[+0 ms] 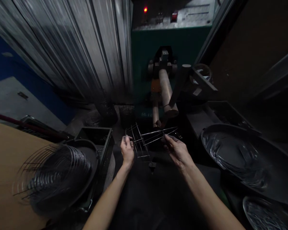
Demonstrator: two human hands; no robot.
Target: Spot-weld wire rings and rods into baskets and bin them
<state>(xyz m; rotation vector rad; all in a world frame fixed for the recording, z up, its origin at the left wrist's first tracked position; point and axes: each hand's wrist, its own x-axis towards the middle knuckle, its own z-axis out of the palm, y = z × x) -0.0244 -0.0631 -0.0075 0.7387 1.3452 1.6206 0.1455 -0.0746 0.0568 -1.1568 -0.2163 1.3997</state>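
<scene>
In front of me my left hand pinches the left side of a thin metal wire frame, made of crossing rods. My right hand is closed on the long wires that run out to its right. Whether these wires are joined to the frame or are a separate piece, I cannot tell. Just beyond the frame stands a spot welding machine, its thick upper electrode arm above a thinner lower arm. The frame hangs in the air, nearer to me than the arm tips.
At left, a round dark tray carries many curved wires beside a dark plastic crate. At right, a large round tray holds wire rings, with a smaller bowl of small metal pieces below. A red lamp glows on the machine.
</scene>
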